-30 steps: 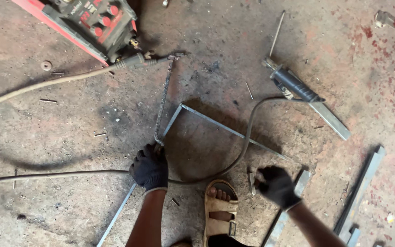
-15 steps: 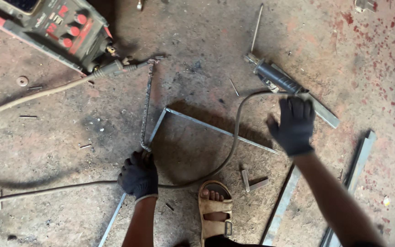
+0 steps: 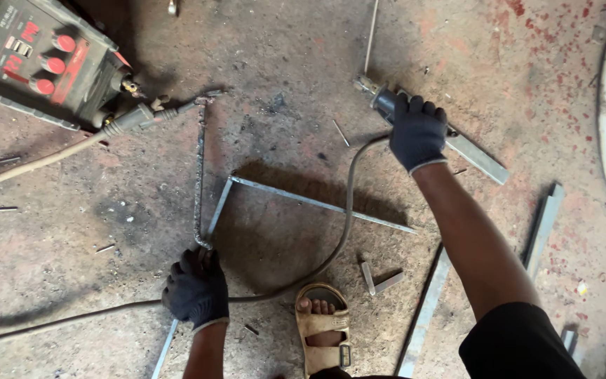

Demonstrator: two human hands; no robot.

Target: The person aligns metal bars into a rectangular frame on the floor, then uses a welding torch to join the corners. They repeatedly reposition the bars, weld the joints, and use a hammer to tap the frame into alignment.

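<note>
Electrode holder (image 3: 380, 98) lies on the concrete floor (image 3: 282, 70) at about one o'clock in my view, its dark handle under my right hand (image 3: 417, 132). That gloved hand is curled down over the handle, fingers wrapped around it; the metal head pokes out toward eleven o'clock from the knuckles, with a thin welding rod (image 3: 371, 31) running up from it toward twelve. A grey cable (image 3: 345, 210) leaves the holder at the heel of the hand and sweeps down in a curve toward seven o'clock, passing just beside my sandalled foot (image 3: 322, 326).

My left hand (image 3: 195, 289), also gloved, sits at about seven o'clock, pressed down with fingers closed on the lower end of a steel angle bar (image 3: 215, 210). I cannot tell whether it grips the bar or only pins it. That bar rises toward twelve and meets a second angle bar (image 3: 317, 203) at a corner, the second one running off toward four o'clock. A thin dark rod (image 3: 200, 175) lies alongside the first bar, reaching up toward the welding machine (image 3: 36, 60) at ten o'clock.

A flat steel strip (image 3: 475, 154) lies just past my right hand at two o'clock, touching the holder's far side. More angle lengths (image 3: 545, 217) lie at four o'clock, and two short offcuts (image 3: 376, 279) rest just right of my foot.
</note>
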